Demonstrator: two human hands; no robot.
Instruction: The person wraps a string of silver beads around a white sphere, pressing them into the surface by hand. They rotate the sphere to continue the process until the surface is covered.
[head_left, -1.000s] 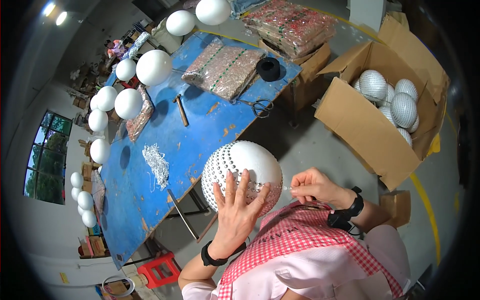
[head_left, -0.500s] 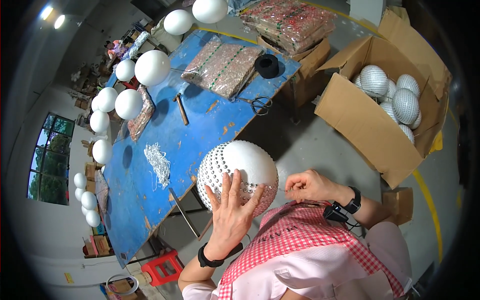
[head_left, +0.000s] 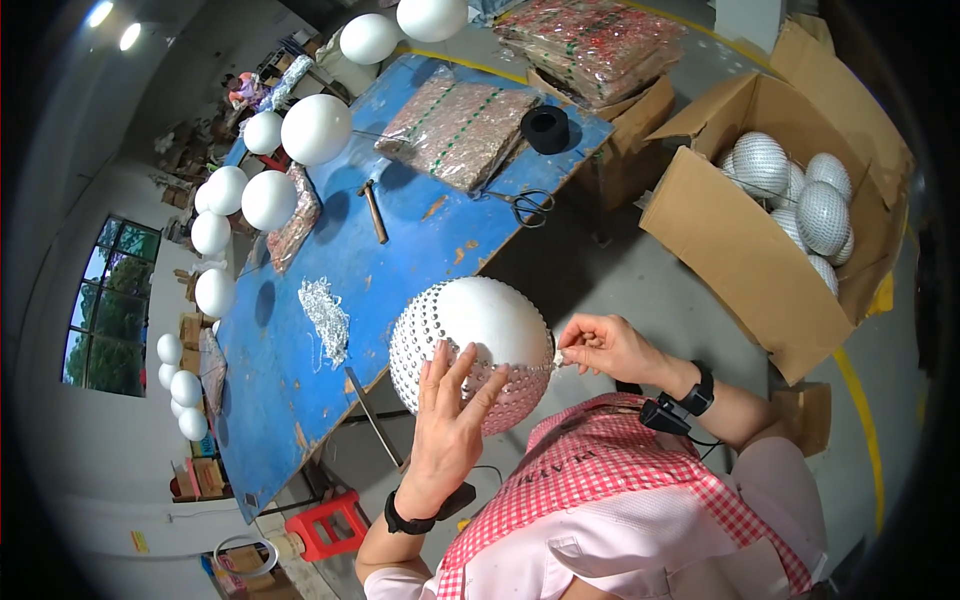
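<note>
In front of me is a large white ball [head_left: 492, 312], partly covered with rows of small silver beads; its upper middle is bare and smooth. My left hand [head_left: 447, 425] lies against its near side, fingers stretched out and spread over the beads and the bare surface. At the ball's right side my right hand [head_left: 612, 350] pinches the end of a bead strand [head_left: 559, 358], close to the surface. What holds the ball up from below is hidden. A loose heap of silvery bead strands [head_left: 325, 318] lies on the table to the left.
The worn blue table [head_left: 380, 270] carries a hammer [head_left: 373, 212], scissors [head_left: 528, 207], a black tape roll [head_left: 545, 129] and a plastic-wrapped bundle [head_left: 455, 130]. White balls [head_left: 316, 130] stick out along its far-left side. On the right, a cardboard box [head_left: 740, 255] holds beaded balls [head_left: 824, 217].
My right hand has moved left and up to the ball's side, with the strand's end between its fingertips. My left hand has shifted slightly on the ball. The whole view has turned a little.
</note>
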